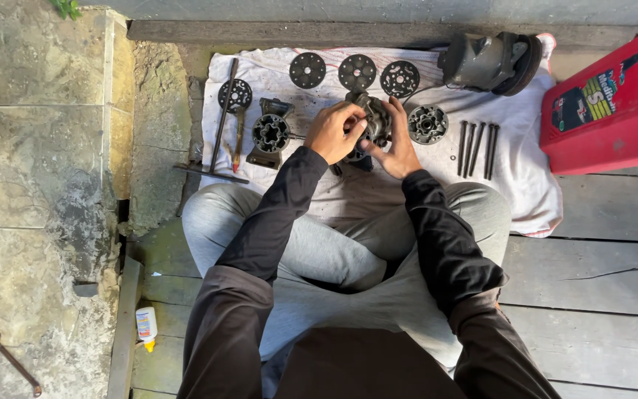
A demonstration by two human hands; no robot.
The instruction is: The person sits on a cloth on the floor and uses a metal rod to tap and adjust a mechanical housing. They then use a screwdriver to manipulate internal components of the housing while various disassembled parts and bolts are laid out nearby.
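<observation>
I sit cross-legged in front of a stained white cloth (526, 177) spread on grey wooden planks. Both hands hold one dark metal housing part (375, 118) just above the cloth. My left hand (334, 131) grips its left side with fingers curled over the top. Under its right side, my right hand (399, 144) cups it, fingers spread. On the cloth lie three round perforated discs (357, 72) in a row, a fourth disc (235, 94), a cylinder block (270, 133) and a round gear-like piece (427, 123).
Several long black bolts (476, 148) lie right of my hands. A T-handled wrench (220, 125) and a screwdriver (238, 140) sit at the cloth's left edge. A large dark pulley body (490, 61) stands at the back right, a red can (614, 111) at far right, a small bottle (146, 325) lower left.
</observation>
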